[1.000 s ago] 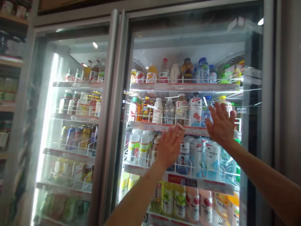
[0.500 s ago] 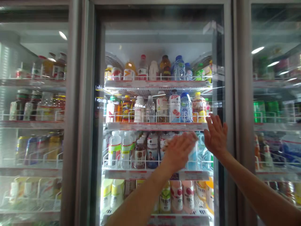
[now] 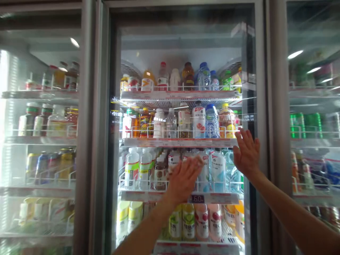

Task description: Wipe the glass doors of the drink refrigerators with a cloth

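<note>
I face a drinks fridge with a glass door (image 3: 186, 42). My left hand (image 3: 183, 179) lies flat against the glass in front of the third shelf, fingers together and stretched out, a little blurred. My right hand (image 3: 247, 152) presses flat on the glass near the door's right frame (image 3: 261, 106), fingers spread and pointing up. Neither hand holds anything. Behind the glass stand rows of bottles: white and blue ones (image 3: 217, 166) by my hands, juice and tea bottles (image 3: 199, 120) one shelf up, yellow and pink ones (image 3: 202, 221) below.
A price tag reading 6.0 (image 3: 198, 198) hangs on the shelf edge under my left hand. Another glass door (image 3: 39, 124) with bottles and cans stands to the left, and one with green cans (image 3: 305, 124) to the right.
The view has swung right and then settled. My left hand has slid left and slightly down across the glass. My right hand has stayed pressed near the right frame.
</note>
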`<control>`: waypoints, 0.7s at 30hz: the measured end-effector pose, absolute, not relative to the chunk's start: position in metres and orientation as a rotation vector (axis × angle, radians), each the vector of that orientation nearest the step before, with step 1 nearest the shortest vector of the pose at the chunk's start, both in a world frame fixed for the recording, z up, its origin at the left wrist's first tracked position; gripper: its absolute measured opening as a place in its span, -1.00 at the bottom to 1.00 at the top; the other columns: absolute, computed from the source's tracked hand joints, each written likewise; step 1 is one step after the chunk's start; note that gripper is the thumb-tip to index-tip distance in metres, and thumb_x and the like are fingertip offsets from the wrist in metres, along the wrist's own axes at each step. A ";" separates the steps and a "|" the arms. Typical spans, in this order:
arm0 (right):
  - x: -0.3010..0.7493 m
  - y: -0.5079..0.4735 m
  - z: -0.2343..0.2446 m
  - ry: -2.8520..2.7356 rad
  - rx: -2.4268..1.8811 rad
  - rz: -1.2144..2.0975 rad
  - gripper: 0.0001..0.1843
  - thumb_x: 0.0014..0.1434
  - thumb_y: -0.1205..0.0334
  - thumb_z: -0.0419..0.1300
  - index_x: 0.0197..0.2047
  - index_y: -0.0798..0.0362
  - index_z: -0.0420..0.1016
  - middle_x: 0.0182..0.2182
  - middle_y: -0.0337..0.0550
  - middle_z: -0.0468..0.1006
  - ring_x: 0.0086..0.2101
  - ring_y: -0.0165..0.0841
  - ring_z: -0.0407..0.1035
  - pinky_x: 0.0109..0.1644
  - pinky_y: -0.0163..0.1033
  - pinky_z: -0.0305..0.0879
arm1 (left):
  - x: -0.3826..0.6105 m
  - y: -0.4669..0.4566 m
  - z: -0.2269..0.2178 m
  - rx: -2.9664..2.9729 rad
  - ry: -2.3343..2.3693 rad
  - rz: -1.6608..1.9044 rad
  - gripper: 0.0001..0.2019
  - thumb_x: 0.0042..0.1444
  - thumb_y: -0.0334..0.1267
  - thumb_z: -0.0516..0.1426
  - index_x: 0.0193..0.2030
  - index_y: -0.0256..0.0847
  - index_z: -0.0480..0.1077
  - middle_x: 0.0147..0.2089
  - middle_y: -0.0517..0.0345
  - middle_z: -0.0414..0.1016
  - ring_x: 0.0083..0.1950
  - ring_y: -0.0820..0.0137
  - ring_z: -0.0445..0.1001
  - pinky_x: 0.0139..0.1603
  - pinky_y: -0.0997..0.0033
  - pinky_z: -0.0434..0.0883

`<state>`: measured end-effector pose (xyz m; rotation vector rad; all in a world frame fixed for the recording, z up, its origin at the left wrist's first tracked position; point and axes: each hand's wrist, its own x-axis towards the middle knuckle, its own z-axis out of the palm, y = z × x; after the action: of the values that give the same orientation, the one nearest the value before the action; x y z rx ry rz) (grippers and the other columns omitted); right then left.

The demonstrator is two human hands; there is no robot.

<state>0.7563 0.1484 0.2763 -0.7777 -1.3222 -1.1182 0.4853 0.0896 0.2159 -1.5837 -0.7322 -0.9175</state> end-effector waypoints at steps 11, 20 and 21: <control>0.755 0.148 0.275 -1.304 -0.812 -1.112 -0.42 0.24 0.15 -0.13 0.31 0.06 0.05 0.23 0.03 0.20 0.23 -0.13 0.05 0.26 0.13 -0.09 | 0.412 0.078 0.205 -1.227 -1.065 -1.267 -0.38 0.18 -0.31 -0.02 0.36 -0.16 -0.14 0.40 0.00 -0.16 0.41 0.19 -0.22 0.35 0.03 -0.06; 0.759 0.150 0.276 -1.313 -0.724 -1.136 -0.44 0.25 0.14 -0.13 0.29 0.07 0.09 0.22 0.03 0.21 0.21 -0.09 0.09 0.21 0.18 -0.02 | 0.394 0.073 0.201 -1.427 -0.895 -1.005 -0.46 0.17 -0.30 0.00 0.31 -0.09 0.03 0.36 0.08 0.01 0.41 0.31 -0.15 0.37 0.15 -0.12; 0.759 0.151 0.276 -1.305 -0.719 -1.137 -0.44 0.25 0.14 -0.13 0.29 0.08 0.10 0.22 0.04 0.22 0.20 -0.08 0.10 0.22 0.17 -0.03 | 0.379 0.073 0.210 -1.309 -0.970 -1.140 -0.44 0.19 -0.33 -0.02 0.33 -0.14 -0.03 0.37 0.03 -0.03 0.41 0.29 -0.19 0.36 0.14 -0.09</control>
<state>0.7587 0.1509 0.2758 -0.7193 -1.3053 -1.1374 0.3790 0.0725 0.2096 -1.3094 -0.9703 -1.1398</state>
